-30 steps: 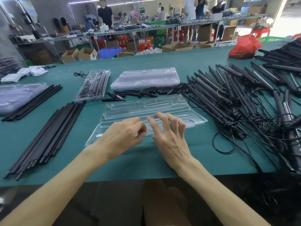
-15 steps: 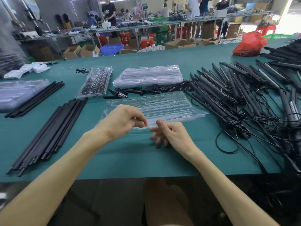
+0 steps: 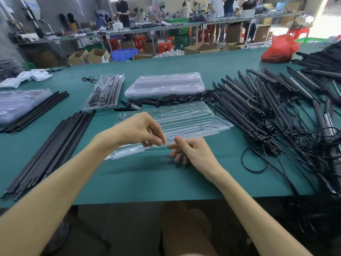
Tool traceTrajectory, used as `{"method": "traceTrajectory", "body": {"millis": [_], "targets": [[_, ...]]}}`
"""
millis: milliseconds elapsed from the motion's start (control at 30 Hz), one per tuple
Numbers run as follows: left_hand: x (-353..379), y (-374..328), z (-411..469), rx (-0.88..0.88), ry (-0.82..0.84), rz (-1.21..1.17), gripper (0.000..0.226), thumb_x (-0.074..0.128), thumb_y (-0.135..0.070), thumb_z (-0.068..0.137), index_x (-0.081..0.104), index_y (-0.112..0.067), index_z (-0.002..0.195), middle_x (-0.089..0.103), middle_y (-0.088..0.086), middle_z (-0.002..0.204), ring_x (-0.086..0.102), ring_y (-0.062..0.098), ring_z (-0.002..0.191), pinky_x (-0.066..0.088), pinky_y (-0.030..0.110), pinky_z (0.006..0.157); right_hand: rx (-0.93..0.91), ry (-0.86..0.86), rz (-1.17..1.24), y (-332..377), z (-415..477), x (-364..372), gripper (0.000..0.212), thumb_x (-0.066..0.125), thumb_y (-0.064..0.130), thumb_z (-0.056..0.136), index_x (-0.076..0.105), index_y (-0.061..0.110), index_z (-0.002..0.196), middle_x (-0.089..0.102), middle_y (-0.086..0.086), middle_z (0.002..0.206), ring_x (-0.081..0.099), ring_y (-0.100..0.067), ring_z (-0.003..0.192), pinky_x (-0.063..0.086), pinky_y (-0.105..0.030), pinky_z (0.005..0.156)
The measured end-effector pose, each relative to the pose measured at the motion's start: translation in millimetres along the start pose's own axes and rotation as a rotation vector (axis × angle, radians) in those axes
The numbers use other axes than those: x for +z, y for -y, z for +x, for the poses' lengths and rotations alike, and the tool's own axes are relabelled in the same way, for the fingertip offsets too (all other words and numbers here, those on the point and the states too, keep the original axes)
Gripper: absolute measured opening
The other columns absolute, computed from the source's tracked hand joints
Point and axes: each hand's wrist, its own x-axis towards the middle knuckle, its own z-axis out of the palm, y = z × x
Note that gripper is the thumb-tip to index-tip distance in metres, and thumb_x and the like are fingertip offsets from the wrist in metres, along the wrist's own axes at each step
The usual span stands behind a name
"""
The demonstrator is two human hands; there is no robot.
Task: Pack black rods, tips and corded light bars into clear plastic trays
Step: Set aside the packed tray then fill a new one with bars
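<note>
Left hand [image 3: 140, 130]: thumb and fingers pinch the near rim of the clear moulded plastic tray [image 3: 184, 119] lying on the green table [image 3: 147, 178], probably to free a single tray
Right hand [image 3: 193, 152]: thumb at the same rim, fingers curled beneath; whether it pinches cannot be told
Supplies: long black rods [image 3: 55, 145] left, black pointed tips [image 3: 147, 104] behind, corded black light bars [image 3: 258, 108] right, all within reach
</note>
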Motion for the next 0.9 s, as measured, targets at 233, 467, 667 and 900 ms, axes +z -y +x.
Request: {"method": "traceTrajectory", "body": {"millis": [233,467,667,900], "targets": [[14.4,-26.2,11.6,0.091,-0.054,0.215,0.006,0.078,-0.015,0.085,0.079,-0.019,0.09,0.064,-0.019,0.054,0.056,0.004,0.048,0.048,0.017,0.052,-0.02,-0.009,0.034,-0.5,0.0,0.0,0.045,0.051,0.043,0.102,0.075,0.006,0.097,0.076,-0.008,0.079,0.07,-0.019,0.064,0.048,-0.026,0.054],[11.9,-30.3,23.8,0.072,-0.048,0.248,0.012,0.077,-0.001,0.083,0.079,-0.012,0.081,0.065,-0.009,0.052,0.062,0.012,0.047,0.059,0.032,0.054,-0.014,-0.015,0.063,-0.9,-0.5,-0.2,0.046,0.052,0.042,0.102,0.075,0.003,0.097,0.076,-0.01,0.078,0.07,-0.021,0.065,0.048,-0.026,0.055],[6.8,-26.9,31.5,0.02,0.029,0.156,0.008,0.076,0.0,0.085,0.077,-0.007,0.082,0.07,-0.003,0.058,0.066,0.011,0.05,0.056,0.027,0.052,-0.002,-0.022,0.053,1.4,-1.2,-1.7,0.046,0.052,0.04,0.102,0.075,0.001,0.099,0.077,-0.011,0.08,0.069,-0.019,0.066,0.048,-0.024,0.055],[2.6,-26.1,37.1,-0.047,0.105,0.037,0.011,0.076,-0.005,0.087,0.076,-0.012,0.079,0.073,0.003,0.067,0.067,0.013,0.056,0.055,0.026,0.056,0.006,-0.027,0.059,2.4,-1.2,-2.5,0.047,0.052,0.041,0.101,0.075,0.001,0.1,0.077,-0.012,0.081,0.069,-0.019,0.066,0.049,-0.025,0.056]]}}
